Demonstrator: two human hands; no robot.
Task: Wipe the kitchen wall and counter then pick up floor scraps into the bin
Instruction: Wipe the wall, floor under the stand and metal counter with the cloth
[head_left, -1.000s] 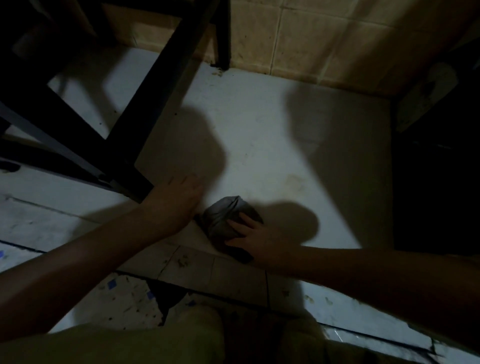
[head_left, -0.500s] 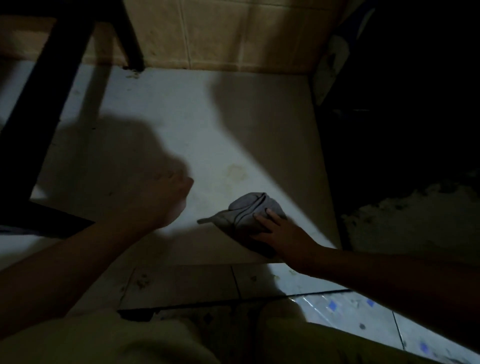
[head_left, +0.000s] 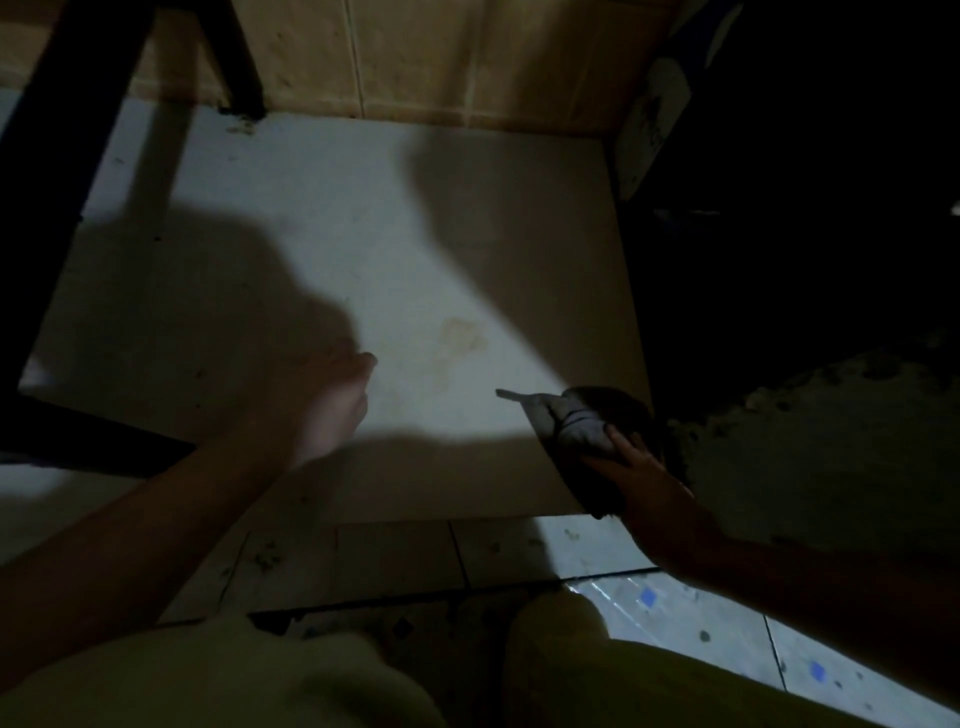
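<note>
Here, the right hand (head_left: 641, 470) presses straight fingers onto a bunched grey cloth (head_left: 569, 421) at the right edge of the pale floor tile (head_left: 363, 249), with one cloth corner pointing toward the left hand (head_left: 332, 410). That hand holds nothing; its fingers are lost in shadow, so clenched or relaxed I cannot tell. Between the hands lies a yellowish stain (head_left: 460, 343). Beyond them are tan wall tiles (head_left: 415, 57) and black frame legs (head_left: 67, 156).

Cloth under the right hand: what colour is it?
Grey, with darker creases where it is bunched. The cloth shows in the head view, the only view given.
</note>
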